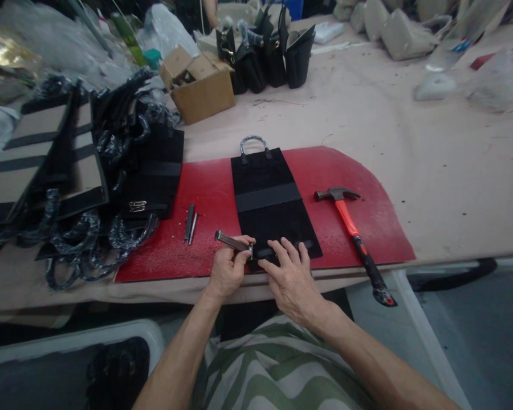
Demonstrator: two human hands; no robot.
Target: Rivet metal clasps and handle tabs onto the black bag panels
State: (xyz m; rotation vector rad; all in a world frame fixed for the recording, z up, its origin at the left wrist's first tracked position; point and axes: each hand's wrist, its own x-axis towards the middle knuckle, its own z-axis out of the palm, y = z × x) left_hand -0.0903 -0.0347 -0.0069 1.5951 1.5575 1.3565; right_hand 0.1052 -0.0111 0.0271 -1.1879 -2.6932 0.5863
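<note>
A black bag panel [267, 196] with a plastic-wrapped handle [253, 138] lies on the red mat [205, 188]. My left hand [229, 266] is closed round a metal punch tool [231, 240] at the panel's near left corner; the tool is tilted, one end pointing left. A small metal piece [251, 249] shows at its fingertips. On the panel's near edge rests my right hand [290, 276], fingers spread, its thumb and index close to my left fingertips. A hammer [346, 216] with a red and black handle lies to the right, its handle end past the table edge.
Two metal rods [190, 224] lie on the mat's left. Black panels with wrapped handles [145, 176] are piled at the left. Behind stand a cardboard box [205, 91] and several black bags [273, 60]. Pale bags [393, 28] and clear plastic [500, 80] lie at the back right.
</note>
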